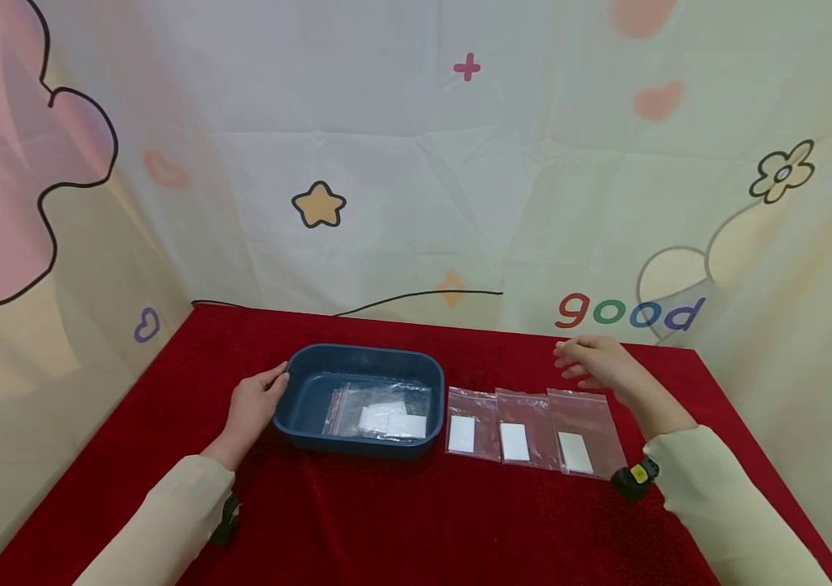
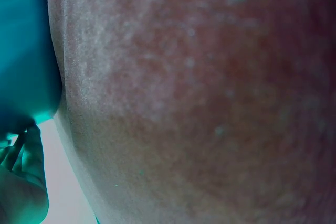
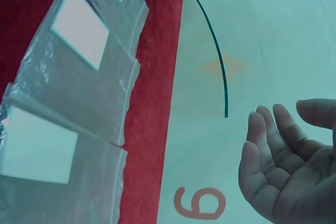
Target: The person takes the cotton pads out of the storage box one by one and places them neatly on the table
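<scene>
A dark blue plastic tub (image 1: 299,442) sits on the red cloth in the head view, with several clear zip bags (image 1: 379,413) holding white rectangular pieces lying inside it. My left hand (image 1: 253,403) grips the tub's left end at the rim. In the left wrist view its fingertips (image 2: 32,145) meet the tub's wall (image 2: 26,45). To the right of the tub three zip bags lie flat side by side: a left bag (image 1: 470,399), a middle bag (image 1: 522,409) and a right bag (image 1: 575,411), each with one white piece. Above the right bag hovers my right hand (image 1: 599,362), fingers loosely bent, holding nothing.
The red cloth (image 1: 357,521) covers the tabletop. A pale printed curtain (image 1: 387,106) rises along the back and both sides, close behind the tub and my right hand. A small black device (image 1: 634,478) is strapped at my right wrist.
</scene>
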The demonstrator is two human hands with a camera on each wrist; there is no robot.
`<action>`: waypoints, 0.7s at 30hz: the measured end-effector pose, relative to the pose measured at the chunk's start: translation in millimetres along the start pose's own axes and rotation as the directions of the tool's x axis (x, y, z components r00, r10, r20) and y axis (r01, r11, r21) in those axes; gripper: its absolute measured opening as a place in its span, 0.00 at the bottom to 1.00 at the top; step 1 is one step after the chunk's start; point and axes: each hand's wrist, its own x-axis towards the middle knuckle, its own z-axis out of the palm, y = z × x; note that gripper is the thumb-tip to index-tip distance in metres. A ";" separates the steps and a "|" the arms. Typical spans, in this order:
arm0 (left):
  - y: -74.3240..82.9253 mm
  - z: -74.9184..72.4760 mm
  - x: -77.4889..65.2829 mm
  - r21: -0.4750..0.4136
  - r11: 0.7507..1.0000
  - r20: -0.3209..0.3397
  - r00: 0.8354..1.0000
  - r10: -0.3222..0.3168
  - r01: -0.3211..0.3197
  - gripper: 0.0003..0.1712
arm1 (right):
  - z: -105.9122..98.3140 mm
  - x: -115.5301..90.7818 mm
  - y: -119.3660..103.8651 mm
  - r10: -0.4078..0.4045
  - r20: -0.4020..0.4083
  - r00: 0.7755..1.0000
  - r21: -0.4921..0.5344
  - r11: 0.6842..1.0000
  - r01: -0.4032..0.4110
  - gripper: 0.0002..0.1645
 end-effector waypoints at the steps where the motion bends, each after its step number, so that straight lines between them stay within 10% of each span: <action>1: 0.1 -0.1 0.0 0.003 1.000 0.001 1.000 0.001 -0.001 0.27 | 0.4 1.5 -2.3 -0.004 0.009 1.000 0.003 1.000 0.004 0.32; 21: -2.5 2.1 2.2 0.030 1.000 -0.003 1.000 0.007 -0.007 0.27 | 22.9 34.7 -46.6 -0.045 0.184 0.982 0.001 0.999 0.046 0.27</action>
